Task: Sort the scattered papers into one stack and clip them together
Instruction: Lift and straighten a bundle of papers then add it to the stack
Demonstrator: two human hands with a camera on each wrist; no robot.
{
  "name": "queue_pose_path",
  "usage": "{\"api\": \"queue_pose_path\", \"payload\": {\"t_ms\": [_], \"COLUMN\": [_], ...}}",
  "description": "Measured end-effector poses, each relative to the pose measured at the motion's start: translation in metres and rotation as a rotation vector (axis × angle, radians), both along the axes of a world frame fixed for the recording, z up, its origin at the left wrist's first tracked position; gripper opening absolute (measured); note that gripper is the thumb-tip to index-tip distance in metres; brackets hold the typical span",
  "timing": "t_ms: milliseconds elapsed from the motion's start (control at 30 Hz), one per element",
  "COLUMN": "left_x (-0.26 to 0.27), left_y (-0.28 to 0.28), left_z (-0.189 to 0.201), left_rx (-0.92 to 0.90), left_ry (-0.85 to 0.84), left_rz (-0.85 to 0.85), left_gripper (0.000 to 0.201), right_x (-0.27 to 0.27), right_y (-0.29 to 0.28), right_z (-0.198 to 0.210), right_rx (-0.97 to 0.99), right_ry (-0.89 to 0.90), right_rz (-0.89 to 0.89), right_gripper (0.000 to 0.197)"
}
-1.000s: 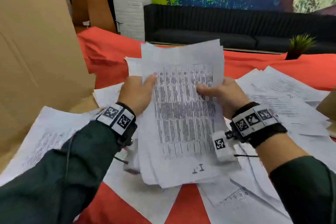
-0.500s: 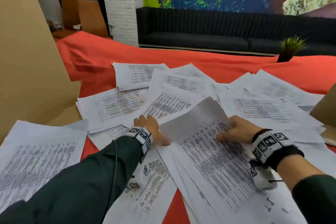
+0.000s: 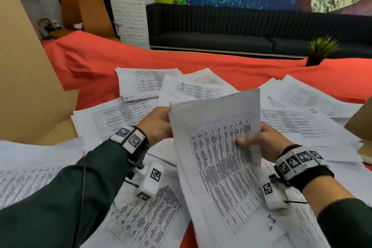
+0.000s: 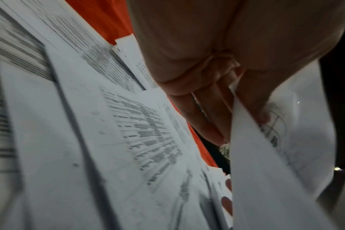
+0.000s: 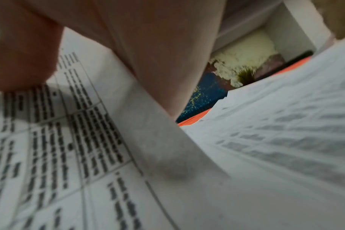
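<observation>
Both hands grip the stack point(image 3: 219, 147) raised over loose papers point(image 3: 124, 115), left hand point(image 3: 158, 127) at its left edge, right hand point(image 3: 259, 141) at its right edge; square edges before adding more, no clip visible.

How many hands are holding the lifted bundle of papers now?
2. The left hand grips the bundle of papers at its left edge; the right hand pinches its right edge, thumb on top.
</observation>
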State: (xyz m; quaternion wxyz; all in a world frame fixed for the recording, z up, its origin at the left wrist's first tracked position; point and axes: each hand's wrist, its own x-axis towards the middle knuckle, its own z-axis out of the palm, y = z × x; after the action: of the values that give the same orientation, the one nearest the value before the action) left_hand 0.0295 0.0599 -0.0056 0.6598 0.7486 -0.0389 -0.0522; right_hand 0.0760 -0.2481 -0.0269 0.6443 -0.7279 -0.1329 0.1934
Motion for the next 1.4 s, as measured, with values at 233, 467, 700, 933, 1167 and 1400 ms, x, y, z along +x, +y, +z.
{"api": "queue_pose_path", "payload": {"t_ms": [233,467,700,933,1167,1400], "left_x": [0.040,0.065,0.061,0.021,-0.003,0.009], "left_y": [0.027,0.030,0.046,0.035,0.007,0.026], "left_z": [-0.010,-0.022,-0.016,0.022,0.041,0.015], "left_rx": [0.711,1.321,0.860,0.283,-0.005,0.124], "left_ry": [0.218,0.387,0.130,-0.207,-0.259,0.041], "left_rz": [0.192,0.123,0.347,0.185,0.085,-0.001], "left_gripper": [0.095,0.112,0.040,0.024,0.034,0.042], "right_x": [0.014,0.020,0.018,0.003,-0.010,-0.011], "right_y": [-0.035,-0.060,-0.044,-0.006,0.022,-0.013], "right_z": [-0.003,0.011,0.013,0.011,0.026,0.039], "right_rx": [0.225,0.467,0.525,0.598,0.763,0.631], "right_ry": [-0.035,-0.037,0.061,0.129,0.141,-0.025], "right_rz": [-0.189,-0.261,-0.275,-0.120,-0.037,-0.214], "right_gripper": [0.052,0.057,0.061,0.100,0.052,0.062]}}
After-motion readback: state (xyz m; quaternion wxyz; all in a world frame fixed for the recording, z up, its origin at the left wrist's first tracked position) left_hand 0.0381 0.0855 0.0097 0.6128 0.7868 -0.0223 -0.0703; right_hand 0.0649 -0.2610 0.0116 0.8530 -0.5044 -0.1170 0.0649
